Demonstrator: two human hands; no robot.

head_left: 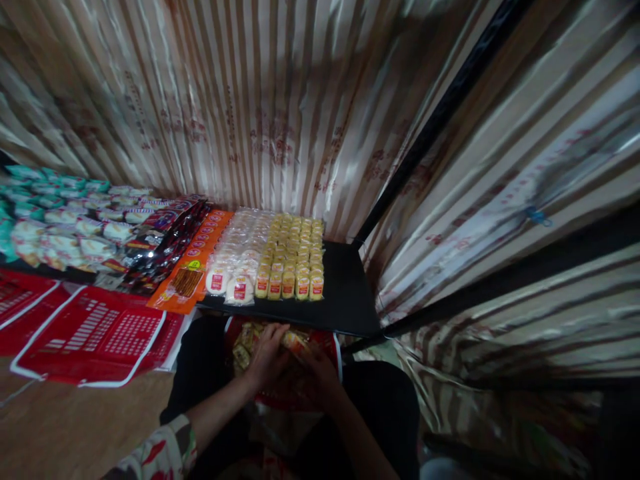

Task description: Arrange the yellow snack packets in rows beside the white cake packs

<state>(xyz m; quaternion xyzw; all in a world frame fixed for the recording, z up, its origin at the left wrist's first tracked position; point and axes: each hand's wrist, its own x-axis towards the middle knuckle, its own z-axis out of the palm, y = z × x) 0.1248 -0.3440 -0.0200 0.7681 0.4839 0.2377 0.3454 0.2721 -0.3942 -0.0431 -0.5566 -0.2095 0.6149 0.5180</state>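
Between my knees a red bag (336, 340) with a white edge stands open, holding yellow-wrapped snack packets (243, 347). My left hand (269, 355) is over the bag, fingers bent at one end of a yellow and orange snack packet (296, 344). My right hand (320, 375) closes on the other end of that packet. The fingertips are dim and partly hidden. Just beyond, on the black shelf (350, 283), stand rows of yellow-wrapped snack packs (295, 257) beside white ones (240, 260).
Farther left on the shelf lie an orange packet (193, 260), dark shiny packets (163, 243), white packets (95, 230) and green ones (50, 187). Red bags (95, 333) hang below the shelf edge. A dark pole (430, 133) slants up at the right before striped sheeting (280, 100).
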